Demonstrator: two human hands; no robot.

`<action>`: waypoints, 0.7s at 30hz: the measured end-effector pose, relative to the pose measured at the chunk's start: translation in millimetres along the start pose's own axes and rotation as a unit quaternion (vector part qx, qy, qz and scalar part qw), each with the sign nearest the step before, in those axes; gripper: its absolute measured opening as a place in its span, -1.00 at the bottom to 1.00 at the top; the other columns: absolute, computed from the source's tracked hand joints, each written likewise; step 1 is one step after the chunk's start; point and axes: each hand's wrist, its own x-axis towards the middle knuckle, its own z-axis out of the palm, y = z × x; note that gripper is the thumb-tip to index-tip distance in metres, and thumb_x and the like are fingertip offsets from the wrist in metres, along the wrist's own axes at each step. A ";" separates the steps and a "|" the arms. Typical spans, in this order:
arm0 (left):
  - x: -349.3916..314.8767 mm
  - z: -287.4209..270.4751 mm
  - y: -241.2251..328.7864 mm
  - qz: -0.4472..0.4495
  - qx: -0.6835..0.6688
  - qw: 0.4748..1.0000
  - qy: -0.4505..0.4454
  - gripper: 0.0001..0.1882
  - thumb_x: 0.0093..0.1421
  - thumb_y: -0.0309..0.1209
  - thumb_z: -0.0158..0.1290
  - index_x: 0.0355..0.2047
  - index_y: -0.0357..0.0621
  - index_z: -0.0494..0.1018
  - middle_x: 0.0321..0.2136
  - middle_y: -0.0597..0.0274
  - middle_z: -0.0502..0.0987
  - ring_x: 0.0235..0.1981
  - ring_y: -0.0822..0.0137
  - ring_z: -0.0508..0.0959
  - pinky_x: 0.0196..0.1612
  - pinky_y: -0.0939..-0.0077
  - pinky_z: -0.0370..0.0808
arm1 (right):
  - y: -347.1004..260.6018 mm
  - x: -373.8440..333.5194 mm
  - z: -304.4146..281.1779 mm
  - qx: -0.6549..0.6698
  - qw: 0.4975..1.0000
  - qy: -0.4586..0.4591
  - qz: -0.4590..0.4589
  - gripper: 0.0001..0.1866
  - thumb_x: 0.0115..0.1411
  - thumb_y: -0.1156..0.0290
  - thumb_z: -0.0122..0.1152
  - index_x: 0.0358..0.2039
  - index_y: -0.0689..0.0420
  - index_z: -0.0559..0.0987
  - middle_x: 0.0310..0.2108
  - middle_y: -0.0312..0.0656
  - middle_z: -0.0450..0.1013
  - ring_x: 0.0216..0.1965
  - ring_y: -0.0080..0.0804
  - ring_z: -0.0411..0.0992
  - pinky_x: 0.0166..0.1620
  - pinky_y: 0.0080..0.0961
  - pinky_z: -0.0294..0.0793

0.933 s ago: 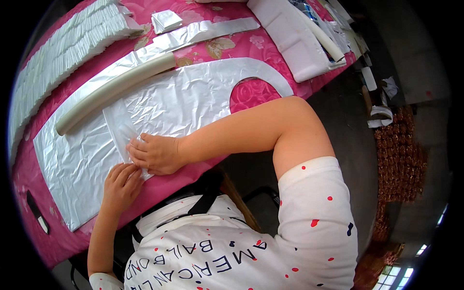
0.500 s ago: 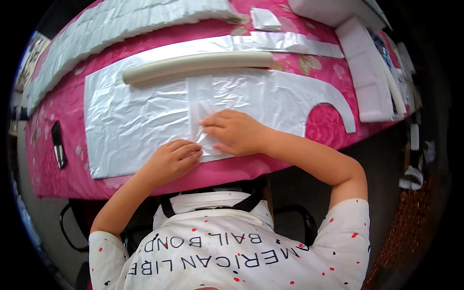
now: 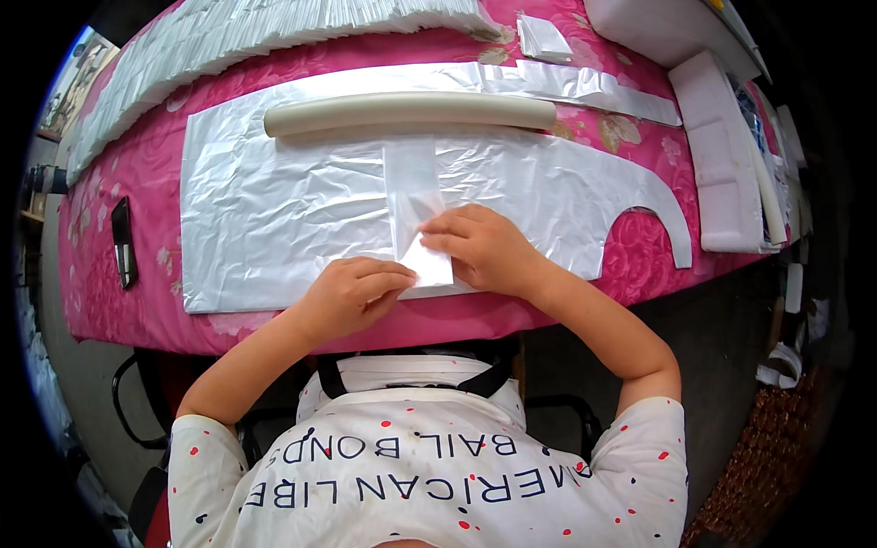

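Observation:
A thin white plastic sheet (image 3: 274, 201), cut like a disposable apron with a curved notch at its right end, lies spread before me. Across its middle runs a narrow folded strip of white plastic film (image 3: 413, 173). At the strip's near end a smooth white flap (image 3: 432, 265) is turned over. My left hand (image 3: 352, 292) pinches the flap's left corner near the table edge. With bent fingers, my right hand (image 3: 489, 251) grips the flap's upper right side; its thumb is partly hidden. Behind the hands, a pale cream tube (image 3: 411, 111) rests lengthwise on the sheet.
A long row of folded white pieces (image 3: 237, 32) lines the far left. A small folded stack (image 3: 544, 38) lies at the back. White foam boxes (image 3: 722, 155) stand at the right. A black-handled cutter (image 3: 124, 242) lies left on the pink floral tablecloth (image 3: 91, 292).
The strip's near end has been turned over into a smooth flap, with the fingers of both hands now on it. The whole view has shifted, so the table sits farther right.

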 end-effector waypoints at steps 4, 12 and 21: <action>-8.1 -3.3 4.4 0.042 -0.001 0.999 -0.026 -0.72 -0.03 -0.48 0.12 -0.25 -0.15 0.46 -0.20 0.22 0.51 -0.20 0.24 0.52 -0.12 0.38 0.46 | -12.3 -7.8 8.9 -0.042 0.998 0.033 -0.028 -0.72 -0.15 0.52 0.20 -0.33 0.10 0.55 -0.27 -0.31 0.49 -0.23 -0.37 0.44 -0.18 -0.46 0.41; -12.8 7.1 -5.4 0.062 0.181 0.981 -0.036 -0.53 -0.09 -0.46 0.10 -0.08 -0.15 0.41 -0.06 0.19 0.45 -0.01 0.26 0.43 0.14 0.27 0.24 | -26.0 -13.3 14.6 -0.074 0.995 0.068 -0.016 -0.78 -0.06 0.48 0.11 -0.32 0.11 0.54 -0.25 -0.29 0.49 -0.21 -0.41 0.44 -0.18 -0.49 0.40; -11.5 10.9 4.4 0.084 0.181 0.978 0.066 -0.67 -0.04 -0.48 0.05 -0.19 -0.13 0.47 -0.14 0.22 0.50 -0.11 0.32 0.50 -0.02 0.33 0.41 | -36.8 -24.8 12.6 -0.120 0.981 0.148 -0.028 -0.80 -0.18 0.51 0.22 -0.44 0.06 0.56 -0.23 -0.33 0.48 -0.20 -0.42 0.41 -0.23 -0.48 0.38</action>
